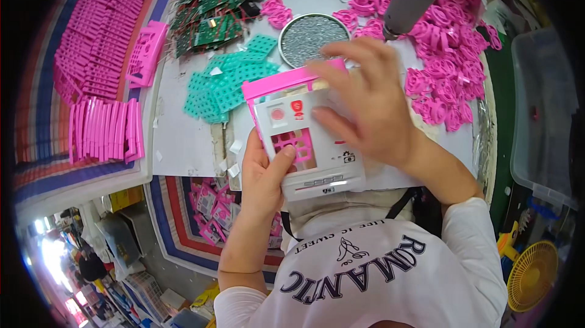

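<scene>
**White rectangular plastic panel in the left hand, its pink far edge angled left**

The panel sits in front of the person's chest, over the near edge of the pale tabletop. Its long axis runs from near the body outward, the far end leaning somewhat left. A bright pink plastic strip crosses that far end, sloping up toward the right; the face with the square window is turned up to the camera.

The left hand grips the left side, thumb laid over the window's pink plastic grid. The right hand, blurred, is open with curved fingers above the panel's far right part; whether it touches cannot be told.

Just beyond lies a round dish of small silvery metal pieces, with teal perforated sheets to its left.
</scene>
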Tool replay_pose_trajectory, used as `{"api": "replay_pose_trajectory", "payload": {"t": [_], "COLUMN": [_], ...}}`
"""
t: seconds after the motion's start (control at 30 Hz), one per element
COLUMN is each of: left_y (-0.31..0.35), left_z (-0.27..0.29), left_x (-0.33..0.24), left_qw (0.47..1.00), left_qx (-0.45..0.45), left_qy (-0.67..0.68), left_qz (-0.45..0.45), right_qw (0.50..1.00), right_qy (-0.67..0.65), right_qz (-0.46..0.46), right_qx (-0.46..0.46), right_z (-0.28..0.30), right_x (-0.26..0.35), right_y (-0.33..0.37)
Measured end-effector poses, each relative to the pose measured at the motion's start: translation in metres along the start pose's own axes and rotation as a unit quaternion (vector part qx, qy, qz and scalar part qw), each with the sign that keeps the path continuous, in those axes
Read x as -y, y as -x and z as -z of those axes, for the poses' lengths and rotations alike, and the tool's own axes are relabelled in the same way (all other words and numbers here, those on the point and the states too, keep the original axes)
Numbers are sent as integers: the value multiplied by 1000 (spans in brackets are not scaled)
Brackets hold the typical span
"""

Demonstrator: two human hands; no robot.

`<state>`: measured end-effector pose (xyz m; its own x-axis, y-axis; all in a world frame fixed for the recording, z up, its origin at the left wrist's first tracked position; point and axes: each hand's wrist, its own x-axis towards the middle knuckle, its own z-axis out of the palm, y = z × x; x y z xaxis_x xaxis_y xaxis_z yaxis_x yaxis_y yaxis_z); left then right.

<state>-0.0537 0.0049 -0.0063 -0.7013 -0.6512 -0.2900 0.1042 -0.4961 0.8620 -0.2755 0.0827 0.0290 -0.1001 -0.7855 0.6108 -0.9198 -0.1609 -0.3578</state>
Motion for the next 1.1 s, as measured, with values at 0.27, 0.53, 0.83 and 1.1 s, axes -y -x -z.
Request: {"api": "replay_pose_trajectory", "payload": {"t": [0.27,0.53,0.83,1.1], "left_y": [3,-2,-2,-6], "left_z": [3,-9,0,0], "left_x": [8,13,24,31], "left_qw": [972,899,942,957], "left_qx": [-134,-176,-148,-118], "left_qy": [-116,-332,-230,-167], "left_qz": [-152,-225,-195,-205], "right_qw": [719,836,801,820], "right_qy": [-601,-469,-518,-486], "right_qz": [-345,-278,-300,-293], "right_qx": [55,56,20,73], "right_z": [-36,-28,-31,-24], "right_x": [19,30,33,32], "right_y": [47,44,46,51]}}
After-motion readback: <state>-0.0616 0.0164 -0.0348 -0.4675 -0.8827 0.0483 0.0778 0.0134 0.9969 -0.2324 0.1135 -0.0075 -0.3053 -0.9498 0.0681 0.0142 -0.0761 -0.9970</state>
